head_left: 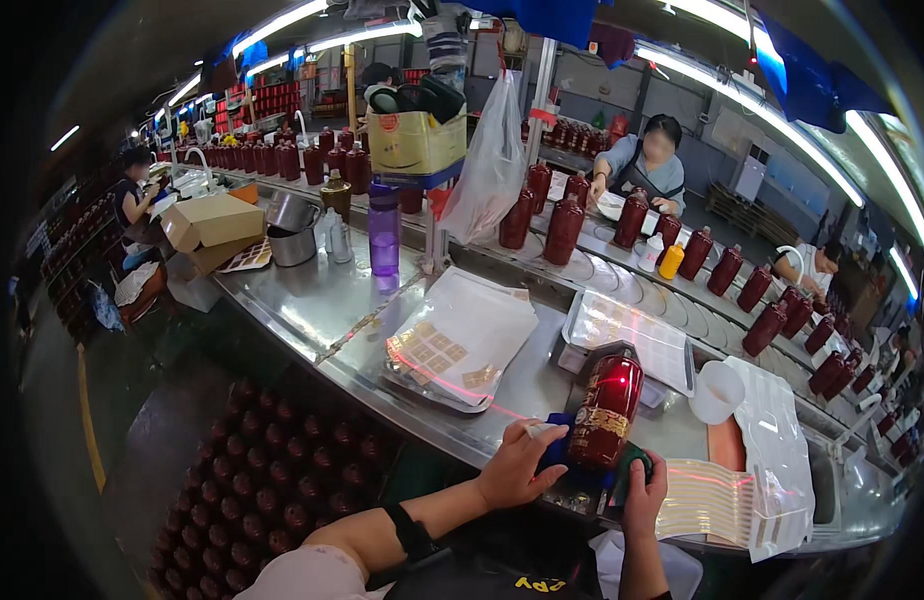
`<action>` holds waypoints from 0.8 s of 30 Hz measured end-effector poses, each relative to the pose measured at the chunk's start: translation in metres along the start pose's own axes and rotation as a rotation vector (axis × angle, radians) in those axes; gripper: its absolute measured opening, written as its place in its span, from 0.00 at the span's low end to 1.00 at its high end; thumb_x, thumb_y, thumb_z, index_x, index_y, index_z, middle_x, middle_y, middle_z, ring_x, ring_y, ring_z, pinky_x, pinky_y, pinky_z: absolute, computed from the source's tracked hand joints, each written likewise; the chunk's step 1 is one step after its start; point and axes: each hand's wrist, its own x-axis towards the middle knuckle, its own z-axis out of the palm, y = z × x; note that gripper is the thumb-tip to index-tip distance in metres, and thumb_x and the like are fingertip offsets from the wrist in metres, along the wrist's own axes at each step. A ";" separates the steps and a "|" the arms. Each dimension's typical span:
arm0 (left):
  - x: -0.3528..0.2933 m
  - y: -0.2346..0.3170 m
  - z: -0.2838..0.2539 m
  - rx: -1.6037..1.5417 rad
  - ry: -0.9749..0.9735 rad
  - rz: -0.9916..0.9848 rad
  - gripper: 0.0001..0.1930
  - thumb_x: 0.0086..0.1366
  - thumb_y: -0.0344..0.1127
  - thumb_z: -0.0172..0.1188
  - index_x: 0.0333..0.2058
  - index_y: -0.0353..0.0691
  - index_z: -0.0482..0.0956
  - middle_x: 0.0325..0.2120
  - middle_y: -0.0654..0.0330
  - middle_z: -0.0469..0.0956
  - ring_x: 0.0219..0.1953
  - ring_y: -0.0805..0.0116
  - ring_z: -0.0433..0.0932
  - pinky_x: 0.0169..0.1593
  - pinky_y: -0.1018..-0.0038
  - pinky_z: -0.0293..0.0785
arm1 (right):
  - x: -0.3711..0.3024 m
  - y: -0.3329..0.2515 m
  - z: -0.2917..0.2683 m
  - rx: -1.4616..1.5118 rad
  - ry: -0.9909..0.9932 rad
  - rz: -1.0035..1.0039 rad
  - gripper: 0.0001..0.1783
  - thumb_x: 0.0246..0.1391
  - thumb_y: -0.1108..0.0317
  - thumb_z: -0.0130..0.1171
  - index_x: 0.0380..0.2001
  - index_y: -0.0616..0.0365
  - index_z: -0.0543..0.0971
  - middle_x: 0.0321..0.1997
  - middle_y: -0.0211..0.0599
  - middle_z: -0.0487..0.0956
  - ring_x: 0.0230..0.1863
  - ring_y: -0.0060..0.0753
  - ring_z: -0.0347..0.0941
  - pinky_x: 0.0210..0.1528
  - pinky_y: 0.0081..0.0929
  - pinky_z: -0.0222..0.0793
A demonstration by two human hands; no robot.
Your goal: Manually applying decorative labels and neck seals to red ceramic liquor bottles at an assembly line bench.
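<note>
A dark red glossy bottle [608,415] with gold decoration lies tilted in a dark holder in front of me, its neck pointing away. My left hand [520,468] is just left of the bottle's base, thumb and forefinger apart, beside a blue piece [558,424] of the holder. Something white covers one fingertip. To the right of the base, my right hand [644,492] has its fingers closed round a small dark green piece [632,466]. What that piece is, I cannot make out. A red light line crosses the bottle and the table.
A stack of sheets with gold decals [462,340] lies to the left. Behind the bottle is a tray of sheets [632,340]; a white cup [718,391] and striped strips [704,500] are on the right. Red bottles [564,230] line the conveyor, with people beyond. Crated bottles [272,480] stand below left.
</note>
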 end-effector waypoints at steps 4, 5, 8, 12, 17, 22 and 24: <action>0.000 -0.001 0.004 0.015 0.024 0.022 0.29 0.61 0.42 0.61 0.57 0.37 0.66 0.49 0.50 0.73 0.52 0.47 0.66 0.60 0.59 0.58 | 0.004 0.007 -0.001 0.029 0.002 0.002 0.14 0.60 0.68 0.55 0.46 0.65 0.73 0.40 0.36 0.75 0.41 0.25 0.69 0.46 0.24 0.67; -0.001 -0.001 0.005 0.017 0.031 0.018 0.29 0.61 0.42 0.61 0.57 0.37 0.66 0.49 0.50 0.73 0.52 0.47 0.66 0.60 0.59 0.58 | 0.004 0.006 -0.001 0.079 -0.005 0.023 0.14 0.60 0.68 0.55 0.46 0.65 0.73 0.40 0.35 0.75 0.41 0.24 0.69 0.46 0.23 0.67; 0.001 -0.004 0.003 0.009 0.032 0.018 0.29 0.61 0.42 0.61 0.58 0.37 0.65 0.48 0.48 0.73 0.52 0.46 0.66 0.59 0.59 0.59 | 0.006 0.011 0.003 0.145 -0.016 0.029 0.13 0.61 0.68 0.54 0.46 0.65 0.73 0.40 0.35 0.75 0.41 0.23 0.69 0.46 0.23 0.67; -0.004 -0.004 0.006 0.004 0.075 0.032 0.28 0.61 0.41 0.60 0.57 0.37 0.65 0.47 0.47 0.74 0.51 0.46 0.67 0.58 0.58 0.59 | 0.005 0.005 0.002 0.050 -0.037 0.007 0.15 0.62 0.67 0.54 0.48 0.65 0.72 0.42 0.36 0.74 0.43 0.26 0.68 0.48 0.25 0.66; -0.004 -0.002 0.003 -0.025 0.066 0.046 0.28 0.61 0.41 0.60 0.58 0.38 0.65 0.48 0.49 0.74 0.51 0.49 0.69 0.58 0.59 0.60 | 0.009 0.010 0.000 0.089 -0.072 0.021 0.15 0.62 0.67 0.53 0.47 0.65 0.71 0.44 0.36 0.73 0.44 0.25 0.68 0.48 0.24 0.66; -0.004 0.000 0.000 -0.020 0.084 0.054 0.28 0.61 0.41 0.60 0.58 0.38 0.65 0.45 0.49 0.75 0.48 0.50 0.70 0.58 0.59 0.59 | 0.006 0.004 0.004 0.136 -0.080 0.023 0.13 0.63 0.67 0.51 0.45 0.65 0.71 0.42 0.35 0.73 0.41 0.24 0.67 0.45 0.23 0.66; -0.002 0.002 0.000 -0.021 0.092 0.069 0.28 0.61 0.41 0.61 0.58 0.39 0.66 0.44 0.49 0.74 0.47 0.50 0.70 0.58 0.59 0.59 | 0.004 -0.001 0.003 0.148 -0.076 0.030 0.13 0.63 0.67 0.52 0.45 0.64 0.71 0.41 0.35 0.73 0.41 0.24 0.67 0.44 0.23 0.67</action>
